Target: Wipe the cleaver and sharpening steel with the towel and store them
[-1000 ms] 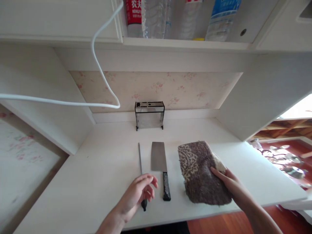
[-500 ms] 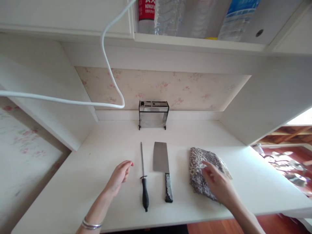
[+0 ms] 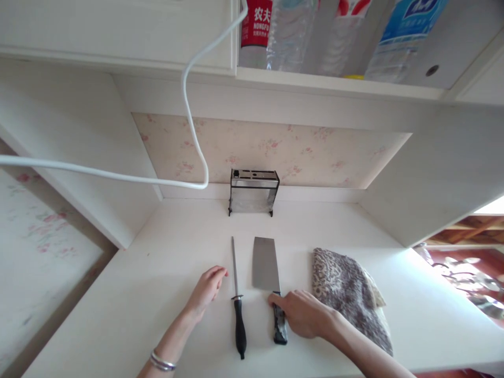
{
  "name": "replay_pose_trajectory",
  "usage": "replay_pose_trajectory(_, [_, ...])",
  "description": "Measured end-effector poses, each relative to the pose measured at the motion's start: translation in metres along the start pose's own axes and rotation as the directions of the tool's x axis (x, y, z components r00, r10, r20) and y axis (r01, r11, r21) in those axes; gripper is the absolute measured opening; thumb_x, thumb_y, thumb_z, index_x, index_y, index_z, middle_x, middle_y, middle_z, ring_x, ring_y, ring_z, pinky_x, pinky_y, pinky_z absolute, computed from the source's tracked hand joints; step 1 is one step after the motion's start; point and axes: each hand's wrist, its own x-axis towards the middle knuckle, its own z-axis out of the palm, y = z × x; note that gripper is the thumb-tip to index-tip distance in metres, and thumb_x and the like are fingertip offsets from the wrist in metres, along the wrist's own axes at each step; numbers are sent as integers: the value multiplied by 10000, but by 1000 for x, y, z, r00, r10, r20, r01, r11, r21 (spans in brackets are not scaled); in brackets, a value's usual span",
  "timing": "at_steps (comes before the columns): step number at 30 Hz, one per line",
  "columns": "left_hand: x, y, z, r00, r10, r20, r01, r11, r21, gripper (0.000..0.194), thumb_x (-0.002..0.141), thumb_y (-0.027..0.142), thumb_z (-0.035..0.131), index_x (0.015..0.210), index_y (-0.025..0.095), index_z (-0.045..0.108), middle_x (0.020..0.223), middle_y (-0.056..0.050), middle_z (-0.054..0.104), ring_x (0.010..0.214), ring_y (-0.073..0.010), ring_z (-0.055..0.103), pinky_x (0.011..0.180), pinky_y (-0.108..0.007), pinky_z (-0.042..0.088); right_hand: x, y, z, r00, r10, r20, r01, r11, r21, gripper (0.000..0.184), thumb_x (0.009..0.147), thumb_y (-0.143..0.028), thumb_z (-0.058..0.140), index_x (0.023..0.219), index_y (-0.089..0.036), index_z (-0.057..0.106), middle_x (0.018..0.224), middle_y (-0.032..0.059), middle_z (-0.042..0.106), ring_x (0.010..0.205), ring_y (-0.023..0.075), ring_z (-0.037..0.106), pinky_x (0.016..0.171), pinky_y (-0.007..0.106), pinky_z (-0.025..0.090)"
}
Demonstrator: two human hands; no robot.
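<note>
A cleaver [image 3: 266, 265] lies flat on the white counter [image 3: 189, 220], its blade pointing away from me and its dark, worn handle toward me. At the blade end of that handle, my right hand [image 3: 305, 314] grips from the right, with one digit laid across the top; its other fingers are partly hidden. To the cleaver's left rests a honing steel [image 3: 240, 323] with a black handle. My left hand [image 3: 207, 289] hovers left of the steel, loosely curled and holding nothing visible. A folded brown-and-cream patterned cloth [image 3: 346, 283] sits right of the cleaver, partly behind my right forearm.
Against the back wall stands a knife block [image 3: 254, 178] with slots on top and clear sides. A white cable [image 3: 192, 121] hangs across the upper left. Plastic bottles [image 3: 405, 37] occupy the shelf above. Side panels [image 3: 444, 168] flank the counter.
My right hand has moved left from over the cloth onto the cleaver's handle. My left hand stays curled beside the honing steel. The view has shifted slightly.
</note>
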Motion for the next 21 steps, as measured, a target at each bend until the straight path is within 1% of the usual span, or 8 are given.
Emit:
replay_pose_trajectory(3, [4,2,-1,1000,-7,-20,7,1000,19,309,790,488,527,759,184,572,526,90,313,410,-59,210,407,-208,123,-1,3,-3,1000,-6,11,6,1000,3,474,724,-92,446,1117,-319,581,779,23,702,657,219,661,542,244,279])
replay_pose_trajectory(5, [12,16,-3,994,81,-78,-70,988,135,302,792,472,521,742,183,592,538,64,408,431,-78,336,416,-204,222,-3,6,-4,1000,-6,-18,7,1000,16,471,725,-83,434,1099,-328,581,762,10,702,662,216,668,531,249,251])
replay_pose_trajectory(8, [38,56,-9,924,354,-141,-269,868,417,329,831,455,475,830,177,651,721,-28,639,611,-149,570,560,-249,425,-6,6,-1,997,-4,-80,7,999,41,474,711,-63,416,1078,-316,576,743,-1,704,677,213,675,536,257,250])
replay_pose_trajectory(10, [65,92,-13,886,430,-173,-311,829,464,375,853,458,442,970,170,651,941,-79,693,793,-190,638,698,-284,474,-8,4,2,993,17,-113,-8,997,73,468,707,-55,407,1061,-311,577,732,-11,702,677,204,674,548,254,267])
replay_pose_trajectory(12, [98,127,-13,849,490,-197,-339,793,507,417,880,435,399,1100,155,617,1128,-114,664,1003,-221,621,849,-316,460,-10,1,5,988,55,-143,-39,993,111,464,709,-52,404,1049,-315,578,739,-23,703,681,194,674,559,249,281])
replay_pose_trajectory(15, [143,170,-7,806,558,-197,-363,729,581,475,893,455,405,1184,120,576,1313,-160,562,1243,-259,482,1036,-354,340,-13,-3,10,978,113,-173,-86,983,160,461,707,-59,417,1050,-324,575,776,-32,706,709,187,675,580,239,301])
replay_pose_trajectory(18, [174,193,2,782,587,-208,-353,693,629,575,917,506,359,1271,76,499,1406,-206,459,1335,-285,382,1084,-378,280,-19,-3,17,968,167,-190,-125,969,213,464,719,-65,413,1061,-335,571,797,-36,702,743,179,669,617,222,334])
replay_pose_trajectory(21, [190,201,8,771,604,-203,-341,660,669,555,952,501,271,1254,99,507,1361,-189,513,1292,-282,444,1038,-372,340,-25,-1,26,957,203,-206,-136,944,299,497,702,-44,399,1073,-331,564,829,-36,686,773,166,655,654,204,366])
